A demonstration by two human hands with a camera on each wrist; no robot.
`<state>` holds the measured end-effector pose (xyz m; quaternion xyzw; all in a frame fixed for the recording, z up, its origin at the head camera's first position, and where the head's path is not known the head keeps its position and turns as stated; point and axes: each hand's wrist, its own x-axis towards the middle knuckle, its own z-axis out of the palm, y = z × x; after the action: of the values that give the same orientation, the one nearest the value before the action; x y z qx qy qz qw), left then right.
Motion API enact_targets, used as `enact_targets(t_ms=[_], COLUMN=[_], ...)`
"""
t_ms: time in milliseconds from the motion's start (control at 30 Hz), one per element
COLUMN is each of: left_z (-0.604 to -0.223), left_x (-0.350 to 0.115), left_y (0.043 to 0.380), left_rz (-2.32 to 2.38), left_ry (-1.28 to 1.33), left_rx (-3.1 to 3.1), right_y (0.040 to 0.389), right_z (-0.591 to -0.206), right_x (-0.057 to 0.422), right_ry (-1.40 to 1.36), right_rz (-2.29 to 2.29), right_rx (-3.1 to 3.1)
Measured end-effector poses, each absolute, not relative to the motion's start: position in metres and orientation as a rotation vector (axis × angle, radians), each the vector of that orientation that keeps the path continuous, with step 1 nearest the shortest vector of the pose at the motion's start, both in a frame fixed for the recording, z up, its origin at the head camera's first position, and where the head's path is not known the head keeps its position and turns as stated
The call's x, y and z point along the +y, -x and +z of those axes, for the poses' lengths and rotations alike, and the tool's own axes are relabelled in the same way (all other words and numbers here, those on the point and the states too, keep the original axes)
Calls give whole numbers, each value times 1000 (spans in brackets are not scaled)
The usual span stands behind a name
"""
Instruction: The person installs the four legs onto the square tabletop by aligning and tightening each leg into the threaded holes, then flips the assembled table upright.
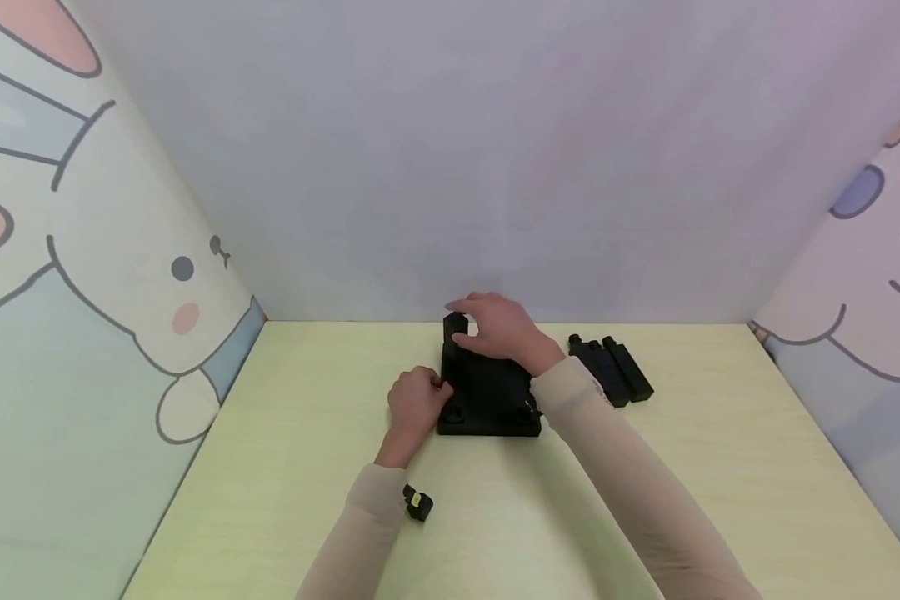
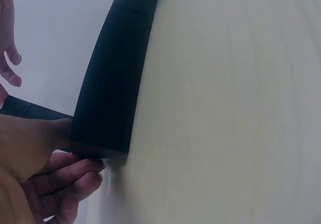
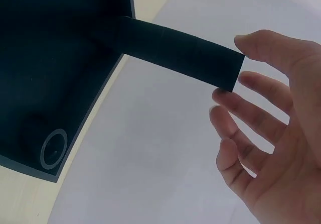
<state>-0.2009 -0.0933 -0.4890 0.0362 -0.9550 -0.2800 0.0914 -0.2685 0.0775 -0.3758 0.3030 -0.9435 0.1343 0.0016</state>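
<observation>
A black square tabletop-like panel [image 1: 491, 396] lies on the table with round sockets at its corners, one of them a ringed socket [image 3: 53, 149]. From its far left side a black leg [image 3: 185, 56] stands upright. My left hand [image 1: 414, 402] grips the panel's left side, thumb over the edge near the leg's base and fingers curled beneath. My right hand [image 1: 498, 329] is at the leg's top end, its fingers [image 3: 251, 98] spread and loosely bent, thumb and fingertips right at the end's edges.
Three loose black bars [image 1: 611, 371] with knobbed ends lie right of the panel, partly behind the right forearm. A small black block [image 1: 419, 505] with a yellow patch sits beside the left forearm. A white sheet [image 1: 480, 167] backs the pale table [image 1: 307, 383].
</observation>
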Motion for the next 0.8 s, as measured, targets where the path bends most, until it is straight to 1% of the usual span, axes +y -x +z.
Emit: enact_targets(t_ms=[300,633,800], left_z=[-488,-488,-490], left_x=[-93,-94,-95], left_y=[200,200,201], left_rz=[-847,-848,-848], left_ry=[-92,-105,-96], left_rx=[-2826,-2823,-2814], right_y=[268,272,271], right_z=[-380,-401,-402], right_x=[70,62,62], right_ry=[-934,-750,-754], right_rz=[384,419,411], right_rx=[-2885,-2773,-2779])
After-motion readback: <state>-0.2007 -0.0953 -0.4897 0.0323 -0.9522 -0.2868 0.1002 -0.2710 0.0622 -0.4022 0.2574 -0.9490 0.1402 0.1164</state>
